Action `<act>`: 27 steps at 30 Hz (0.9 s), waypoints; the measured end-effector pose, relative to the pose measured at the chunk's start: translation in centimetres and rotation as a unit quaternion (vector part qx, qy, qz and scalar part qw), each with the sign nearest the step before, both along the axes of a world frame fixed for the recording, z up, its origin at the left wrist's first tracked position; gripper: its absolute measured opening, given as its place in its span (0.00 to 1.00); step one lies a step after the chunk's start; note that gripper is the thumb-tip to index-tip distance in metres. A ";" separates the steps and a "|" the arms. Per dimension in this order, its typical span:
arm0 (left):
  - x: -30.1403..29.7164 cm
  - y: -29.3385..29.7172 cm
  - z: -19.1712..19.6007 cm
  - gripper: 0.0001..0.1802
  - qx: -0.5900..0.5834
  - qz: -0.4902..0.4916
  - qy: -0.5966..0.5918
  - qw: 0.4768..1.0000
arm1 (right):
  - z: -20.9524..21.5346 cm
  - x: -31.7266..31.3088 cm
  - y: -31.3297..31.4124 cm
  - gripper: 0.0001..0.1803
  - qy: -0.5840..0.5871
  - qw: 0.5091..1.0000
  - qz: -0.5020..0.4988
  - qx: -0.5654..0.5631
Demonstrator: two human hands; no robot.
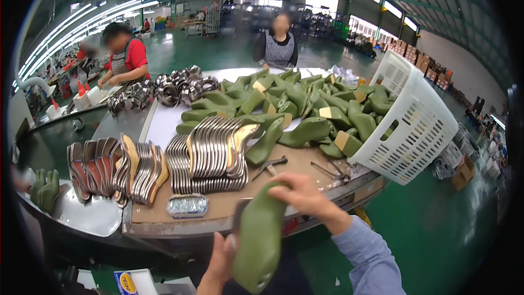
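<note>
A green shoe last [259, 235] stands nearly upright in front of me, between my two hands. My right hand [305, 194] grips its upper end with the fingers wrapped over the edge. Lower down, my left hand [220, 257] is closed against the last's left side, its fingers partly hidden. A dark, thin curved piece [238, 214] shows along that side, pressed against the last; its kind is hard to make out. Just beyond, a hammer [272, 166] lies on the brown tabletop [300, 165]. Pincers [339, 175] rest farther right.
Stacked curved insoles [215, 153] and more insole rows [117, 169] stand left, behind a foil-like block [187, 206]. A heap of green lasts [297, 98] covers the table's far side, beside a tilted white basket [409, 120]. Two people [279, 43] [126, 57] are beyond the table.
</note>
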State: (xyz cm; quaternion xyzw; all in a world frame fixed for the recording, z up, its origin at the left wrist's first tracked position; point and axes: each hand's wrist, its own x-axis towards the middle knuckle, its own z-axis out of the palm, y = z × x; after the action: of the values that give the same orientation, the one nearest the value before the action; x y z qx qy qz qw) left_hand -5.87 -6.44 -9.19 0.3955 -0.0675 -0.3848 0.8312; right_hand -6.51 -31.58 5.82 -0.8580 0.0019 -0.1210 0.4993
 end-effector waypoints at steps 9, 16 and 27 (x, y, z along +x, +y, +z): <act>-4.7 4.7 -0.8 0.44 -0.192 0.102 0.219 0.951 | -9.9 -2.7 13.4 0.41 -0.152 0.986 -0.033 0.055; -1.4 2.9 0.7 0.44 -0.081 0.249 -0.121 0.957 | -12.2 -8.5 11.3 0.47 0.142 0.927 0.248 0.244; 4.5 5.7 0.2 0.17 -0.050 0.461 -0.118 0.878 | -10.5 1.1 6.7 0.39 -0.130 0.958 0.140 -0.213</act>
State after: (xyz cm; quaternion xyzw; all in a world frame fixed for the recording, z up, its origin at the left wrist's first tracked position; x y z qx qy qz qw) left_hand -1.39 -0.79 -9.02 0.3820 0.0053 0.0958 0.9192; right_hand -5.40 -24.90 -4.70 -0.9132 -0.2086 -0.1578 0.3125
